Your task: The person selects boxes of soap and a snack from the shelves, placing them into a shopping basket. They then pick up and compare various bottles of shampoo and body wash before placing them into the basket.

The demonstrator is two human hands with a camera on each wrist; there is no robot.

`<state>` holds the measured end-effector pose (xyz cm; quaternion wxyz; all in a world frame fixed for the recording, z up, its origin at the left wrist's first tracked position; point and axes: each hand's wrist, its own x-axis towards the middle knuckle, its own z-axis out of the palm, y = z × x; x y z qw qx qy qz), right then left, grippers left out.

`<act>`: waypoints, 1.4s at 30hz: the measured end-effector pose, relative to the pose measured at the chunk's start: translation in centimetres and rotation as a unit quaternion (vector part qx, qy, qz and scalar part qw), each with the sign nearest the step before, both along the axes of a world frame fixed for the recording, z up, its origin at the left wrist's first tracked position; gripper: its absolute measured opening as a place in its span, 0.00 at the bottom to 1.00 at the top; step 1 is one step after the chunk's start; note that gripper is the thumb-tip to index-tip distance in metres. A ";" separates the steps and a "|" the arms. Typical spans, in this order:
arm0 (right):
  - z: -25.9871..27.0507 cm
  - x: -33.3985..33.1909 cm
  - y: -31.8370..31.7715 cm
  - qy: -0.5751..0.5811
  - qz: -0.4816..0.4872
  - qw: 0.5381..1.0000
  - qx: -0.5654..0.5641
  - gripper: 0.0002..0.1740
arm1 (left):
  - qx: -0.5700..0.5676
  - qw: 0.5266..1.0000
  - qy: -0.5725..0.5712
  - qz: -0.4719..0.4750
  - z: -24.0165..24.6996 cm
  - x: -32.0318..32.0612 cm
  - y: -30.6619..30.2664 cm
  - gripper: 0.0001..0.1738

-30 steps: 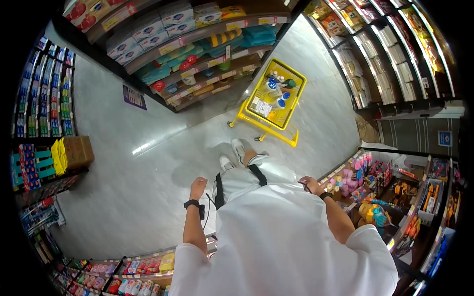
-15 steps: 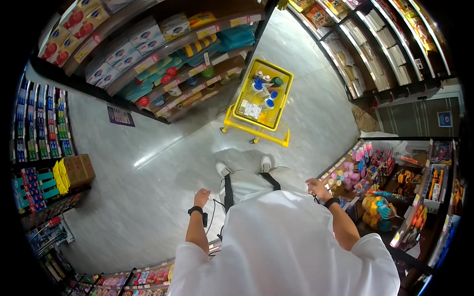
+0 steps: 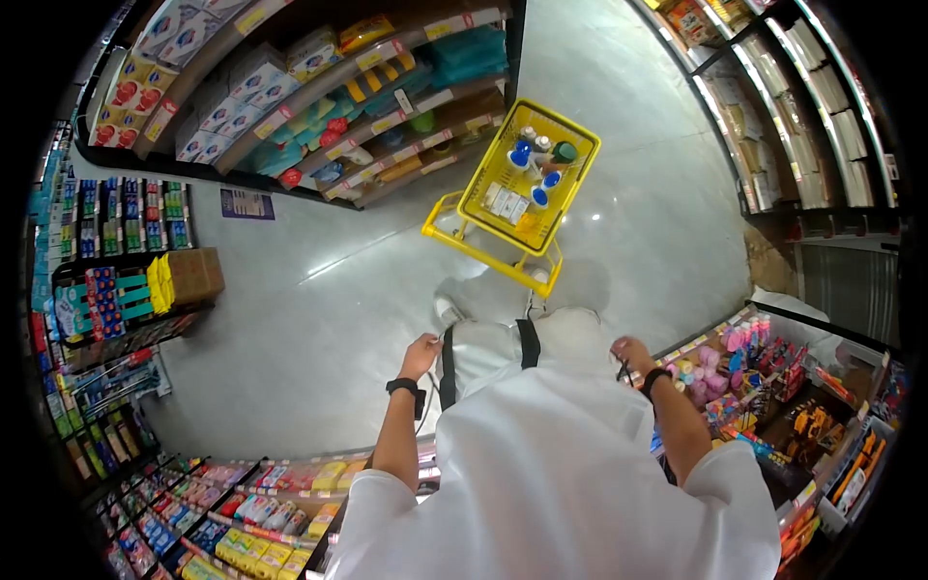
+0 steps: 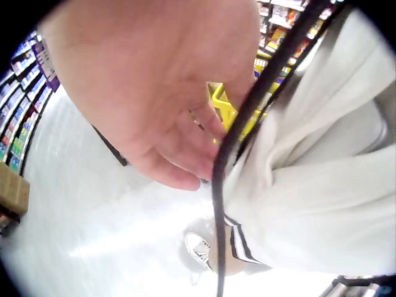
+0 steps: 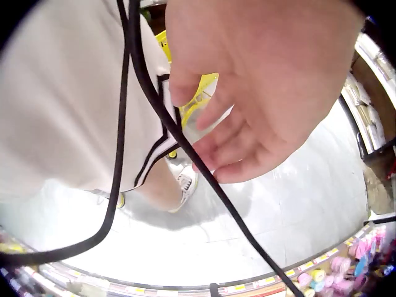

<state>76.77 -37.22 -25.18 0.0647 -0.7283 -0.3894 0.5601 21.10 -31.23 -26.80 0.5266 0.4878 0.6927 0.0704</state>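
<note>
My left hand [image 3: 421,356] hangs beside the left thigh, fingers loosely bent and nothing held. On the other side, my right hand [image 3: 633,356] hangs by the right hip, its fingers relaxed in the right wrist view. A black cable [image 5: 229,201] crosses in front of those fingers; another cable [image 4: 219,204] runs past the left hand. Ahead of the legs stands a yellow shopping cart [image 3: 483,259], apart from both hands. Inside are blue-capped bottles [image 3: 539,197], a green-lidded container [image 3: 564,152] and white boxes [image 3: 505,202].
Shelves of boxed soap [image 3: 253,82] stand ahead to the left. A brown carton [image 3: 196,276] sits on a left-hand rack. Low bins with pink items [image 3: 710,372] line the right, close to the right hand. Grey floor [image 3: 319,367] lies between the shelves.
The view has turned, and the person has stepped nearer the cart, whose handle now overlaps one shoe. Both hands still hang at the sides, holding nothing.
</note>
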 end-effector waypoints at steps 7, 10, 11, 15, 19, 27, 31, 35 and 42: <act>-6.1 2.4 10.7 -0.066 0.040 0.994 0.072 0.17 | -0.014 0.998 0.064 -0.015 3.7 3.5 0.0 0.25; -4.4 -2.0 15.8 0.011 0.041 0.993 0.113 0.19 | -0.020 0.994 0.103 -0.025 3.9 2.6 0.2 0.26; -3.2 -3.8 17.3 0.027 0.026 0.994 0.104 0.20 | -0.034 0.993 0.113 -0.023 4.1 2.5 0.6 0.26; -4.0 -10.7 20.3 -0.008 0.135 0.983 0.122 0.16 | -0.039 0.991 0.099 -0.076 2.9 1.7 2.6 0.23; -4.3 -16.1 25.4 -0.012 0.202 0.972 0.115 0.22 | -0.071 0.996 0.029 -0.041 -1.1 1.2 5.7 0.22; -17.8 -22.9 36.5 -0.133 0.080 0.988 0.012 0.37 | -0.172 0.952 -0.127 0.221 -8.3 -0.8 8.1 0.14; -24.5 -24.1 39.7 -0.223 0.053 0.973 -0.040 0.48 | -0.226 0.919 -0.134 0.294 -10.6 -3.9 2.9 0.13; -29.9 -24.7 40.8 -0.296 0.042 0.952 -0.072 0.58 | -0.337 0.898 -0.047 0.279 -10.8 -5.3 0.3 0.14; -32.9 -23.8 40.7 -0.276 0.005 0.960 -0.040 0.53 | -0.362 0.903 -0.014 0.232 -11.5 -5.2 1.6 0.14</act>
